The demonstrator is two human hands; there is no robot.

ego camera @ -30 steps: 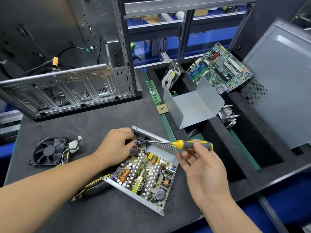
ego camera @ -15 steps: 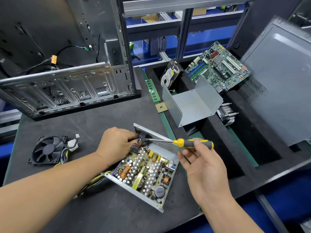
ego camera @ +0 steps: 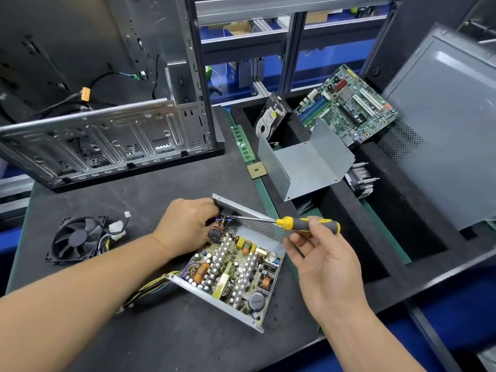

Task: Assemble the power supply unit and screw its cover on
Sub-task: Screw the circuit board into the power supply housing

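Pinching the yellow-and-grey screwdriver (ego camera: pixel 308 224) by its handle, right hand (ego camera: pixel 326 260) with thumb and fingertips curled round the grip, palm turned up. Shaft running level from that hand leftward, tip down among the blue wires at the far corner of the open power supply unit (ego camera: pixel 230 267). Left hand (ego camera: pixel 185 226) curled at that same corner, fingers tucked in against the metal wall and hidden there; cannot tell whether gripping anything or just pressing. Unit lying flat on the dark desk (ego camera: pixel 139 200), between the two hands, circuit board up, coils and capacitors exposed, yellow and black cables trailing out under the left forearm. Bent grey metal cover (ego camera: pixel 308 162) well beyond the right hand, tilted on the edge of the black foam tray (ego camera: pixel 375 237), apart from the unit. Beyond the cover, a hard drive (ego camera: pixel 271 116) and green motherboard (ego camera: pixel 346 106) leaning in the tray. Left of the left hand, a black fan (ego camera: pixel 76 240) flat on the desk. Farther off, past the left hand, an empty computer case (ego camera: pixel 107 135) standing open.
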